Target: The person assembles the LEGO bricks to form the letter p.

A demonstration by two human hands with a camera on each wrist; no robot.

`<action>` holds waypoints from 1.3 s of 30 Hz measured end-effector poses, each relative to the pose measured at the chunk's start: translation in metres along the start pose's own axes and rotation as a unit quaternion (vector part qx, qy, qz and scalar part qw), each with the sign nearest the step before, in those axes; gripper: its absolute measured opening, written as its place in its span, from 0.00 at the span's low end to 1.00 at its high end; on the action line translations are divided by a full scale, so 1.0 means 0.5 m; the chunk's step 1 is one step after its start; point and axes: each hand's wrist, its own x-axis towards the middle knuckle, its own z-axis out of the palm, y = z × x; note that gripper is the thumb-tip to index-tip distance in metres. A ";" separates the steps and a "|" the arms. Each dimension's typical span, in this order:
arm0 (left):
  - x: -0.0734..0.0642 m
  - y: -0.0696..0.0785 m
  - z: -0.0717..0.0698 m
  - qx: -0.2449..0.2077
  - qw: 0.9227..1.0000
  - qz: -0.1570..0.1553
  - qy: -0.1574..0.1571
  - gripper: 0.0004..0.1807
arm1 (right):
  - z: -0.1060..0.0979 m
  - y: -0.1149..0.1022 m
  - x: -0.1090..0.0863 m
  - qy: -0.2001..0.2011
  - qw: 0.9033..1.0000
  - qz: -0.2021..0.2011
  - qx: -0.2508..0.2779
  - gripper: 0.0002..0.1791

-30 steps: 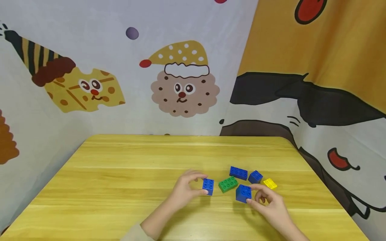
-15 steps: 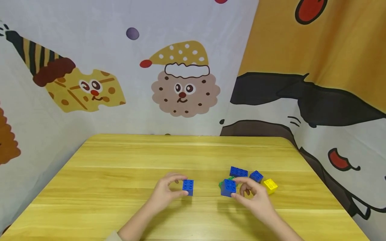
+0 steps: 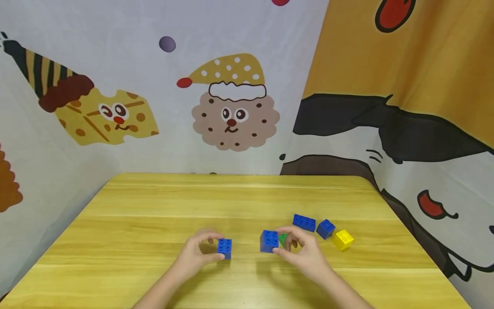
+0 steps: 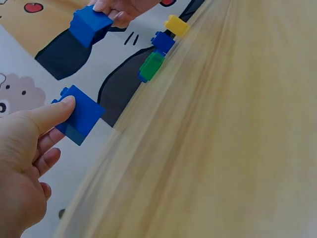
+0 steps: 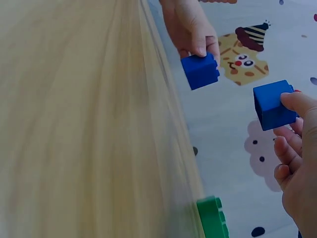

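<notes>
My left hand [image 3: 194, 253] pinches a blue toy building brick [image 3: 225, 249] between thumb and fingers, its studs facing up. Some way to its right, my right hand [image 3: 302, 253] grips another blue building brick [image 3: 269, 241] by its right side. In the left wrist view the thumb lies flat on the side of the left brick [image 4: 81, 115]. Both held bricks show above the tabletop, with a gap between them. A green brick [image 3: 283, 239] lies mostly hidden behind the right hand; part of it also appears in the right wrist view, a green block [image 5: 212, 218] at the table edge.
Behind the right hand lie a long blue brick [image 3: 304, 222], a smaller blue brick [image 3: 326, 229] and a yellow brick [image 3: 343, 240]. The wooden table [image 3: 162, 206] ends at a cartoon-printed curtain [image 3: 146, 159].
Both hands have moved left, each carrying its blue brick. The right hand has passed in front of the green brick and now covers most of it. The other loose bricks stay put.
</notes>
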 end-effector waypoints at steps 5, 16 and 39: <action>-0.010 -0.012 -0.003 0.004 1.000 -0.005 -0.005 0.24 | 0.021 -0.021 0.014 -0.004 1.000 0.022 0.004 0.22; -0.009 -0.029 -0.002 -0.004 1.000 -0.016 0.000 0.23 | 0.047 -0.104 0.049 -0.015 0.999 0.034 0.015 0.19; -0.008 -0.047 0.002 -0.002 0.999 -0.030 -0.022 0.22 | 0.098 -0.107 0.082 -0.057 0.996 0.050 0.039 0.19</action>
